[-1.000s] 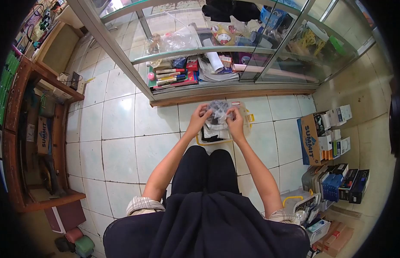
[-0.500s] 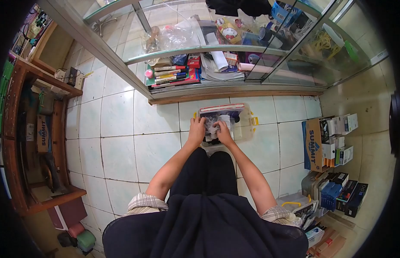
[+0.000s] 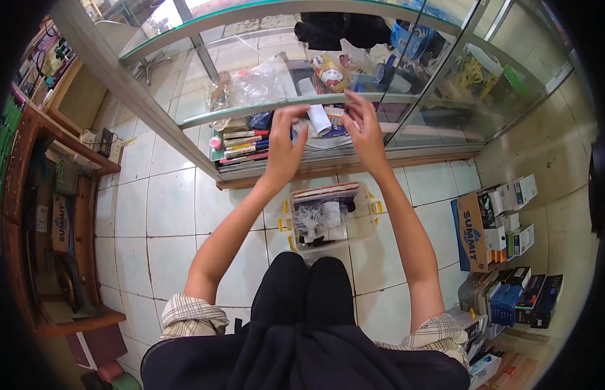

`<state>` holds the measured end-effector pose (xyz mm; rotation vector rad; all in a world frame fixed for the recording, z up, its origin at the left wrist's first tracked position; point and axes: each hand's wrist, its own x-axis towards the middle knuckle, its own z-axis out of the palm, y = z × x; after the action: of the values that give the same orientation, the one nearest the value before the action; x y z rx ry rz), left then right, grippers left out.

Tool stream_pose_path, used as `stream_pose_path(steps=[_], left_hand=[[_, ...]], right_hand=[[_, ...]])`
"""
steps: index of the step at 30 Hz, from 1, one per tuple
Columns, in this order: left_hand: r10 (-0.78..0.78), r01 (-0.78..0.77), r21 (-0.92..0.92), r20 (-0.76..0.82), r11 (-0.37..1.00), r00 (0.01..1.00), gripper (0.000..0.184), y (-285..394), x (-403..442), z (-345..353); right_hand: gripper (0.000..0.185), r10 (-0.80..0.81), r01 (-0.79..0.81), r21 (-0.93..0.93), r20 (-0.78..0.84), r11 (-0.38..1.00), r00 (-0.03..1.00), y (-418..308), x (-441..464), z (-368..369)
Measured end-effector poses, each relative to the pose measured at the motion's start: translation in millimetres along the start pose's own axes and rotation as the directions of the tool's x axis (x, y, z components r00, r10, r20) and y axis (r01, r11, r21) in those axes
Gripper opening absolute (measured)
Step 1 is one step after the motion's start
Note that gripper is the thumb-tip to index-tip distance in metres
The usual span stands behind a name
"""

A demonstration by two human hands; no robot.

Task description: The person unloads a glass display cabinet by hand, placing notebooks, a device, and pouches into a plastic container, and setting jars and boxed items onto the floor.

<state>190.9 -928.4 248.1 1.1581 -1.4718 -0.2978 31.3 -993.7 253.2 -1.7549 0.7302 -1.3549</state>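
Both my hands are raised in front of the lower shelf of a glass display cabinet point(image 3: 250, 109). My left hand point(image 3: 285, 148) is open, fingers curved and thumb apart, close to several markers point(image 3: 247, 144) and a rolled white paper point(image 3: 319, 121). On the other side of that paper, my right hand point(image 3: 365, 132) is open too, its fingers spread and a little blurred. Neither hand shows anything held. Below them on the tiled floor stands a clear plastic box point(image 3: 363, 235) with yellow latches. Inside it lie a crumpled clear plastic bag point(image 3: 309, 220), a white item and a flat stack with red edges.
A wooden cabinet point(image 3: 23, 214) stands along the left side. On the right are a Summit carton point(image 3: 470, 233) holding small boxes, and more dark and blue boxes point(image 3: 506, 304). Clear plastic wrapping point(image 3: 254, 88) and a cartoon-print bag point(image 3: 331, 73) sit on the upper shelf.
Both hands have left the plastic bag in the box and moved up and forward to the cabinet, opening out. The view has shifted, so the box appears lower.
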Motion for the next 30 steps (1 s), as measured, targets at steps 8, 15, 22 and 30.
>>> stream_pose_path(steps=[8, 15, 22, 30], left_hand=[[-0.057, 0.056, 0.081, 0.012, 0.995, 0.998, 0.038, -54, 108, 33], [-0.190, 0.181, 0.233, 0.019, 0.956, 0.982, 0.051, -116, 170, 57], [0.095, -0.112, 0.462, 0.060, 0.880, 0.994, 0.060, -152, 199, 77], [-0.012, -0.019, 0.335, 0.092, 0.942, 0.996, 0.055, -123, 183, 69]], right_hand=[[0.052, -0.124, 0.087, -0.213, -0.167, 0.973, 0.978, 54, 106, 23], [0.067, -0.086, 0.006, -0.437, -0.164, 0.899, 0.983, 111, 163, 24], [0.063, -0.069, -0.060, -0.677, -0.162, 0.734, 0.984, 118, 187, 33], [0.030, -0.139, 0.058, -0.567, -0.101, 0.822, 0.985, 120, 184, 21]])
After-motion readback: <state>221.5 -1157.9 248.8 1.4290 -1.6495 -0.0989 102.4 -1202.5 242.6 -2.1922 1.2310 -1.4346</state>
